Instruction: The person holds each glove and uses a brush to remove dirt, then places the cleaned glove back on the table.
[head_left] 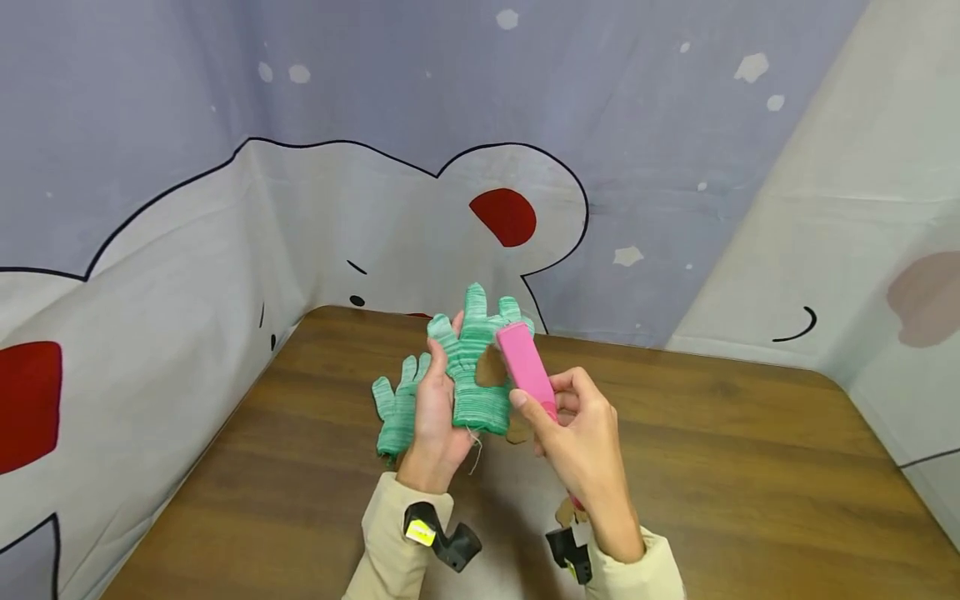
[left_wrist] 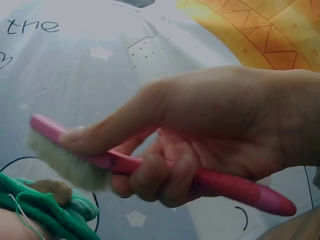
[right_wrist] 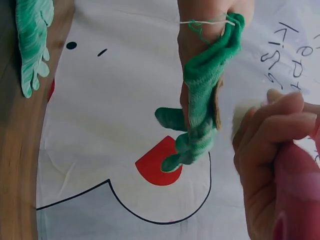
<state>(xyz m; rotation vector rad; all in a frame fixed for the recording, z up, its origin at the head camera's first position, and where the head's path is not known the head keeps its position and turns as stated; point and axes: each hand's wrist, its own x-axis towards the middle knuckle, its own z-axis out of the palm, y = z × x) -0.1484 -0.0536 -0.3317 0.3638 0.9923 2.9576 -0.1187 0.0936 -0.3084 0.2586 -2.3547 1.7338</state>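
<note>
A green striped knit glove [head_left: 480, 408] lies along the palm of my left hand [head_left: 433, 421], its fingers pointing away and a loose white thread at the cuff. My left thumb stands straight beside the glove; most of the other fingers are hidden behind it. On the glove sits a flat brown piece [head_left: 491, 367]. My right hand [head_left: 588, 437] grips a pink brush [head_left: 527, 367] by its handle, thumb along the back. Its pale bristles [left_wrist: 67, 162] face down, above the glove and brown piece in the left wrist view.
A second green glove [head_left: 397, 417] lies on the wooden table [head_left: 720, 467], left of my left hand. More brown pieces [head_left: 517, 432] show on the table between and below my hands. A printed cloth [head_left: 375, 225] hangs behind the table's far edge and along its sides.
</note>
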